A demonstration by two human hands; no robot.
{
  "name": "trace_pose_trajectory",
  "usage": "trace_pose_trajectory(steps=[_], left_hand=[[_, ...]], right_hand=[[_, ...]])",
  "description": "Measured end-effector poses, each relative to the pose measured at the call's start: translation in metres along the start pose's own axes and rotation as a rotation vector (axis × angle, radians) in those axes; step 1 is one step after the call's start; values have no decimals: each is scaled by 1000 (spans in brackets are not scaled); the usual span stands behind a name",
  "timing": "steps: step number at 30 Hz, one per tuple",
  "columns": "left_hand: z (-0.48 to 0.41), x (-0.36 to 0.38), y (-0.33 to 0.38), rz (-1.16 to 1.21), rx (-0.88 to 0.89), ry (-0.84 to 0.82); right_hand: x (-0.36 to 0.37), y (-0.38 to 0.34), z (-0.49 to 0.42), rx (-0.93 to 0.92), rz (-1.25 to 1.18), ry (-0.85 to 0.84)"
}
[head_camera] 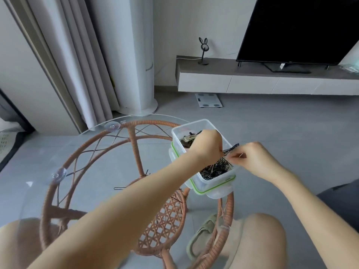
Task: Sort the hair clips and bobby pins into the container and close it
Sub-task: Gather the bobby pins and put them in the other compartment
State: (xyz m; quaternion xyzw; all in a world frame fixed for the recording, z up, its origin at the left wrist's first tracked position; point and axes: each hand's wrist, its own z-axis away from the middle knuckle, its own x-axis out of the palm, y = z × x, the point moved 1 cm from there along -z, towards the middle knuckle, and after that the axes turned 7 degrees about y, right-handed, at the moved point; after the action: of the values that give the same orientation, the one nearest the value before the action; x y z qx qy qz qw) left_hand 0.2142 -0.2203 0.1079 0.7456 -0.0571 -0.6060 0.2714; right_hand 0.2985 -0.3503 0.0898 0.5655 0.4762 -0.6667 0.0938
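A clear plastic container (204, 124) stands on its green-rimmed lid (215, 186) at the right edge of a round glass table. Its near half holds a heap of black bobby pins (214, 169); hair clips (187, 139) lie in its far half. My left hand (206, 145) hovers over the container, shut on a bunch of black bobby pins (231, 148) that stick out to the right. My right hand (252, 159) is beside it, fingertips pinched on the same bunch. A loose bobby pin (120, 188) lies on the glass near my left forearm.
The glass top (38, 152) rests on a rattan frame (134, 138) with suction cups. My knees and a slipper (202, 235) are below the table. A TV stand (272, 80), a scale and a white column unit stand on the floor beyond.
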Motion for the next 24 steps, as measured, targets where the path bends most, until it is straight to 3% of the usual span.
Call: trace_pose_trajectory(steps=[9, 14, 24], left_hand=[[-5, 37, -6, -176, 25, -216], [-2, 19, -12, -87, 7, -253], [27, -24, -48, 111, -62, -16]], right_hand=[[0, 2, 3, 28, -61, 32], [-1, 1, 3, 32, -28, 51], [4, -61, 22, -40, -96, 160]])
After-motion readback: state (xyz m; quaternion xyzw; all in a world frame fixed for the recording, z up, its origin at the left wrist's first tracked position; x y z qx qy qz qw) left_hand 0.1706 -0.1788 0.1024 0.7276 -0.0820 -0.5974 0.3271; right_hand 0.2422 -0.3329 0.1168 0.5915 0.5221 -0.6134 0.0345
